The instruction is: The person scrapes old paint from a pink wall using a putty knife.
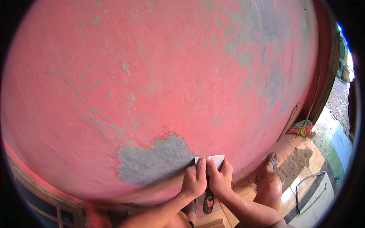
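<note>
Both hands are closed on a scraper, its pale flat blade held against a pink painted wall. Its black and red handle points down below them. My left hand grips from the left, thumb along the blade. From the other side my right hand grips it too, its thumb beside the left one. Just left of the blade is a bare grey patch with ragged green and red edges. My fingers hide where the handle joins the blade.
A broom with red and yellow-green bristles stands by the wall's right end. Grey debris lies on the tiled floor near my sandalled foot. A dark bent strip lies further right. A window frame is at lower left.
</note>
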A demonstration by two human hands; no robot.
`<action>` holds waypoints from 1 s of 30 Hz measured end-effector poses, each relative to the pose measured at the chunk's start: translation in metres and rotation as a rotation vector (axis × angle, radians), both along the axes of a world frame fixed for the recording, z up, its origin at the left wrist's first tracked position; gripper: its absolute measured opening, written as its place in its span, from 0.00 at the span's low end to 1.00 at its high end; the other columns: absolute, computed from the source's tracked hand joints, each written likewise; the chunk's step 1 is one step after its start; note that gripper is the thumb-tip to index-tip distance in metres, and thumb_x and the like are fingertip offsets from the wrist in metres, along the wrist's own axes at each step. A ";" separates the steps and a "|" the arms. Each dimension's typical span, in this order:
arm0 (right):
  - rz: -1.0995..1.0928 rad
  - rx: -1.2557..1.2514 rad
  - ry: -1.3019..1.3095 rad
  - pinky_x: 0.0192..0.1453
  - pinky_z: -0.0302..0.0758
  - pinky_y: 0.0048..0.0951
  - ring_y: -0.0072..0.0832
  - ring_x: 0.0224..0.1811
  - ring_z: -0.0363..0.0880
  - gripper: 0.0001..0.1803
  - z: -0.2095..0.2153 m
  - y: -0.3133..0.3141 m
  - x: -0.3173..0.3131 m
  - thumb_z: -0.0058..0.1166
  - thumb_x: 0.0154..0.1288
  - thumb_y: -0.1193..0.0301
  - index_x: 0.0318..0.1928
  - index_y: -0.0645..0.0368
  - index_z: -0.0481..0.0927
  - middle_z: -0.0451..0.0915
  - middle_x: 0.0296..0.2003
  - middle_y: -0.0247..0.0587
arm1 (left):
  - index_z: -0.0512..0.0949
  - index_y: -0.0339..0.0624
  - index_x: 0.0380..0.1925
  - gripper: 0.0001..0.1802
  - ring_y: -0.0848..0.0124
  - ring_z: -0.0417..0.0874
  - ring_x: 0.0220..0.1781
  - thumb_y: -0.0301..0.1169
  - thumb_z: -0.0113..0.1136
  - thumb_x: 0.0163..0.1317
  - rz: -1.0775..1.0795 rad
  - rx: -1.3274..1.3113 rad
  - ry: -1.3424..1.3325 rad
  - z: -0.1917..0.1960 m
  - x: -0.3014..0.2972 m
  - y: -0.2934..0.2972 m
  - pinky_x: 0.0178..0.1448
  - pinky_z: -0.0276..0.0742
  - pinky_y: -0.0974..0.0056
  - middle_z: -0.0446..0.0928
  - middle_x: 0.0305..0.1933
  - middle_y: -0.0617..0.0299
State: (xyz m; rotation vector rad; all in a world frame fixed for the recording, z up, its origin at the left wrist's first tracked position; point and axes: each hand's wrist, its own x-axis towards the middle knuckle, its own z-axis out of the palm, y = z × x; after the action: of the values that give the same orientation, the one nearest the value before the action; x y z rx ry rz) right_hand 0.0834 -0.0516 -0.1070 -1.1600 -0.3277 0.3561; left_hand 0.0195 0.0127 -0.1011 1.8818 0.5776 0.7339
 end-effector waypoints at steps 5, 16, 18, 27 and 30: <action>0.067 0.003 -0.047 0.33 0.73 0.24 0.17 0.30 0.75 0.14 0.018 -0.001 0.010 0.61 0.65 0.66 0.35 0.67 0.78 0.81 0.27 0.36 | 0.79 0.30 0.38 0.26 0.74 0.79 0.38 0.42 0.37 0.78 0.028 -0.103 -0.035 0.011 0.002 -0.001 0.41 0.75 0.64 0.81 0.32 0.59; 0.046 -0.003 -0.045 0.35 0.74 0.23 0.16 0.30 0.74 0.12 0.002 0.000 0.005 0.62 0.65 0.67 0.34 0.66 0.79 0.81 0.28 0.33 | 0.78 0.31 0.36 0.26 0.76 0.78 0.38 0.41 0.37 0.78 0.029 -0.018 -0.133 -0.006 0.001 -0.006 0.42 0.75 0.66 0.80 0.31 0.60; 0.083 -0.065 -0.017 0.36 0.74 0.23 0.16 0.30 0.74 0.13 0.012 -0.004 0.006 0.62 0.65 0.67 0.34 0.66 0.79 0.81 0.28 0.33 | 0.78 0.31 0.36 0.26 0.76 0.77 0.36 0.41 0.37 0.78 0.019 0.017 -0.160 -0.002 0.003 -0.001 0.41 0.74 0.67 0.79 0.31 0.61; 0.061 -0.045 -0.029 0.36 0.74 0.23 0.17 0.31 0.75 0.13 0.018 -0.003 0.005 0.62 0.65 0.67 0.35 0.67 0.79 0.82 0.28 0.36 | 0.80 0.30 0.40 0.28 0.74 0.78 0.38 0.43 0.35 0.78 -0.008 -0.090 -0.053 0.012 -0.001 -0.002 0.44 0.75 0.67 0.80 0.33 0.61; 0.067 -0.045 -0.061 0.36 0.74 0.24 0.17 0.31 0.76 0.14 0.018 -0.004 0.003 0.61 0.65 0.67 0.36 0.68 0.79 0.82 0.28 0.36 | 0.80 0.29 0.41 0.28 0.72 0.79 0.40 0.43 0.35 0.78 0.015 -0.186 -0.031 0.012 -0.004 -0.002 0.47 0.75 0.66 0.81 0.35 0.58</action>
State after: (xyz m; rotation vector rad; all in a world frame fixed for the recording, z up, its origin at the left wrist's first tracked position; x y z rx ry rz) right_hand 0.0867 -0.0558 -0.0886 -1.2072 -0.4140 0.3889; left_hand 0.0159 0.0108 -0.0889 1.6935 0.6189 0.6937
